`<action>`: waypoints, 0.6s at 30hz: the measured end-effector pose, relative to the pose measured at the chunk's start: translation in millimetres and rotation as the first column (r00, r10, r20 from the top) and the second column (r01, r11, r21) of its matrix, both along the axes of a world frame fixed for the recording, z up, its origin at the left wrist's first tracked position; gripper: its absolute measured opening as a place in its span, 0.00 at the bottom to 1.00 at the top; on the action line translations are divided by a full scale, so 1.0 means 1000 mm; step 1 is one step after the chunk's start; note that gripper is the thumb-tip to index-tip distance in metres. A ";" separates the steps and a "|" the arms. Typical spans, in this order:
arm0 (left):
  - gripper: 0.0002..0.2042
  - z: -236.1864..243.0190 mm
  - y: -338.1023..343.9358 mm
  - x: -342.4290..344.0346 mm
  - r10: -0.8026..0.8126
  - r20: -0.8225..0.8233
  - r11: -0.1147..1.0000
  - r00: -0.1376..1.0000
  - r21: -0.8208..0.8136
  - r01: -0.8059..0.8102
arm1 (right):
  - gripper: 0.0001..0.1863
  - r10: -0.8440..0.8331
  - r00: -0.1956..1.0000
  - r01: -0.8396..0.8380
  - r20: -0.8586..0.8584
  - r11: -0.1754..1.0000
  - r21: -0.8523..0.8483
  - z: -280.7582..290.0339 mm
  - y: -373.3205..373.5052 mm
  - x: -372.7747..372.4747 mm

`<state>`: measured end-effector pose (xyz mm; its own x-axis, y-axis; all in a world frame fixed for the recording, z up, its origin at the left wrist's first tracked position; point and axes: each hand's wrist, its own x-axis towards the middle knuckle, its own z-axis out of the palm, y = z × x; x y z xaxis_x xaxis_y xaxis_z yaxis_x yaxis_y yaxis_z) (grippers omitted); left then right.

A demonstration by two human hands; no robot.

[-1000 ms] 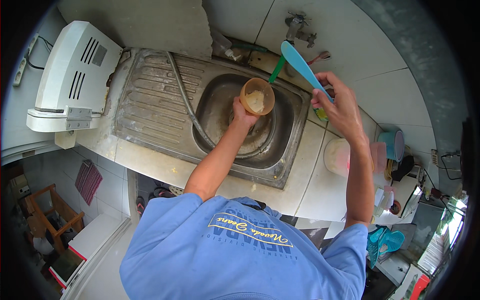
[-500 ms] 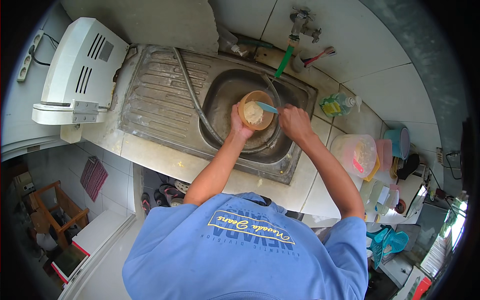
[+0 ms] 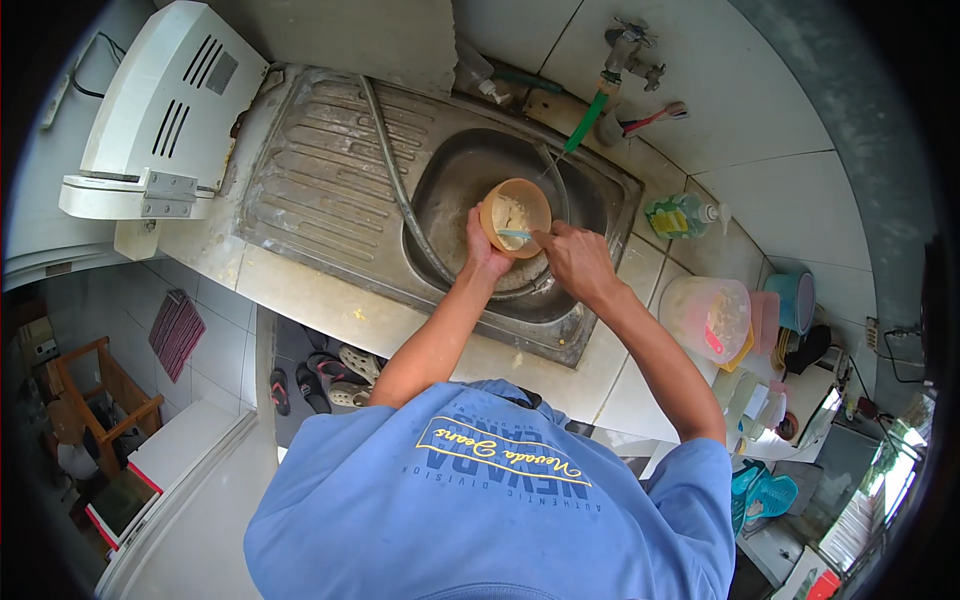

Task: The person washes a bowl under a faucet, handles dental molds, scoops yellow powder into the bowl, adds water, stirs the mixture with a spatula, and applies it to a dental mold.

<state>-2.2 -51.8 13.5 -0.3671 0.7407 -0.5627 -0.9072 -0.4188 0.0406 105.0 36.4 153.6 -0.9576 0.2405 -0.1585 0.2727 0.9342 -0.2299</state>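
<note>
A white appliance [image 3: 150, 110] with vent slots sits at the far left of the desk [image 3: 300, 290], beside the ribbed steel drainboard [image 3: 320, 170] of a sink. A grey hose [image 3: 395, 190] runs across the drainboard and curls into the sink basin [image 3: 470, 180]. Over that basin, the person's left hand [image 3: 485, 245] is closed around the rim of a small orange-brown bowl [image 3: 515, 215], holding it tilted toward the camera; pale, lumpy matter shows inside. The right hand [image 3: 575, 262], just beside the bowl, is clamped on a light blue utensil [image 3: 512, 234] whose tip reaches into the bowl. Above the basin, a wall tap [image 3: 625, 50] carries a green hose end [image 3: 585, 120], and a toothbrush-like item [image 3: 655, 115] lies near it on the tiled ledge. To the right, a green dish-soap bottle [image 3: 680, 213] lies on the desk, and further right stands a translucent plastic tub [image 3: 705, 315] with a pink item inside, next to a blue cup [image 3: 795, 300]. Below the desk, sandals [image 3: 315, 375] rest on the floor. The person wears a blue shirt.
</note>
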 end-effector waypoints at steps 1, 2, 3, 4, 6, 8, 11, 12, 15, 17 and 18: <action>0.25 -0.002 -0.001 0.000 -0.001 0.002 1.000 1.000 -0.003 0.001 | 0.09 0.012 0.994 -0.009 -0.105 1.000 0.030 0.003 0.007 -0.011; 0.25 -0.002 0.000 0.000 -0.003 -0.006 1.000 1.000 -0.011 0.003 | 0.09 0.024 0.978 -0.011 -0.208 0.998 0.062 0.004 0.013 -0.017; 0.25 -0.003 0.000 0.000 -0.005 -0.013 1.000 1.000 -0.019 0.005 | 0.09 0.020 0.978 -0.007 -0.205 0.998 0.060 0.002 0.017 -0.017; 0.25 -0.004 -0.001 -0.001 -0.009 -0.011 1.000 1.000 -0.022 0.008 | 0.09 -0.076 0.988 0.084 -0.131 0.995 0.057 -0.002 0.023 -0.015; 0.25 -0.004 -0.001 -0.006 0.001 -0.055 0.999 0.998 -0.034 -0.002 | 0.09 -0.166 0.984 0.170 -0.057 0.984 0.060 -0.018 0.024 -0.004; 0.24 -0.008 0.000 -0.005 0.005 -0.096 0.999 0.995 -0.044 -0.010 | 0.11 -0.341 0.937 0.347 0.077 0.887 -0.304 -0.033 0.009 0.014; 0.22 -0.022 0.008 0.000 0.024 -0.135 0.998 0.990 -0.052 -0.031 | 0.13 -0.521 0.795 0.594 0.312 0.562 -0.576 -0.035 -0.003 0.001; 0.22 -0.025 0.011 0.003 0.038 -0.134 0.998 0.990 -0.050 -0.045 | 0.12 -0.525 0.792 0.595 0.312 0.548 -0.588 -0.027 -0.001 -0.010; 0.21 -0.021 0.027 -0.006 0.026 -0.084 0.999 0.996 -0.045 -0.029 | 0.12 -0.403 0.914 0.361 -0.048 0.860 -0.360 -0.021 0.007 -0.012; 0.22 -0.006 0.035 -0.010 -0.017 -0.029 0.998 0.999 -0.055 0.016 | 0.11 -0.255 0.963 0.231 -0.091 0.949 -0.213 -0.028 0.023 0.002; 0.23 0.001 0.038 -0.011 -0.026 -0.001 0.998 1.000 -0.065 0.025 | 0.09 -0.268 0.963 0.264 -0.023 0.958 -0.111 -0.025 0.030 0.004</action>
